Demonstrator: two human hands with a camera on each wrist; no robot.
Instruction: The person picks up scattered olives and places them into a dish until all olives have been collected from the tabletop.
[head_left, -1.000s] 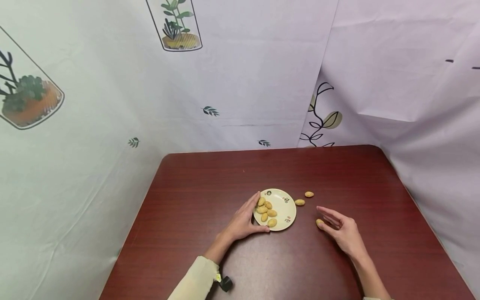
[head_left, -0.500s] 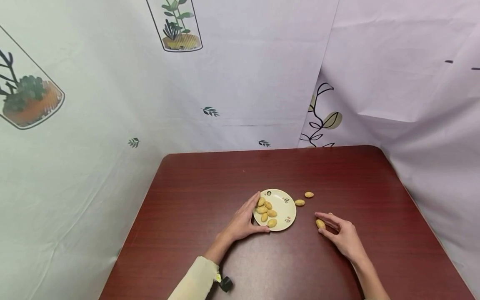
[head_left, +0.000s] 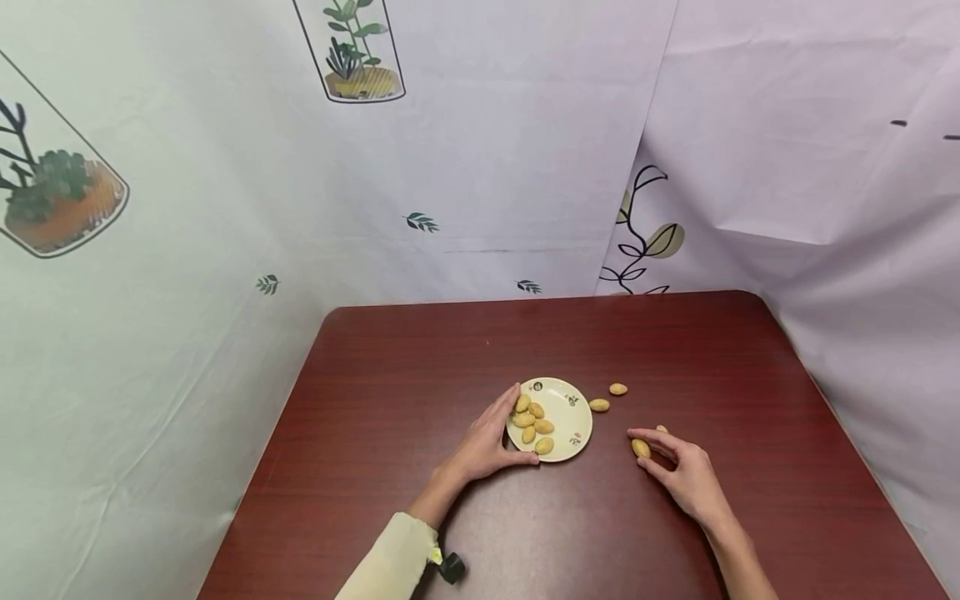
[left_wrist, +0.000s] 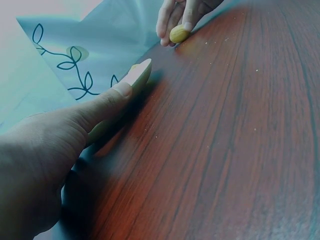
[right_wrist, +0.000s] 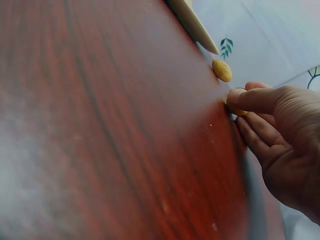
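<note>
My left hand [head_left: 487,442] holds the left side of a small cream plate [head_left: 564,423] with a printed pattern. Its thumb lies on the near rim, as the left wrist view shows. Several yellow oval fruits [head_left: 544,427], smooth and about a thumb-tip long, sit in the plate's left half. To the right of the plate, my right hand [head_left: 686,475] pinches one yellow oval fruit [head_left: 641,448] between thumb and fingers, low over the table. The same fruit [right_wrist: 237,105] is partly covered by the thumb in the right wrist view. Another fruit [head_left: 662,429] peeks out behind the right fingers.
Just right of the plate lies a loose yellow fruit [head_left: 599,405], with a second fruit [head_left: 618,389] a bit farther back. The reddish-brown table [head_left: 420,350] ends at a hanging printed cloth [head_left: 480,167] behind and on both sides.
My right index finger has come down beside the fruit at the thumb, and another fruit now shows behind the fingers. The left hand and plate stay in place.
</note>
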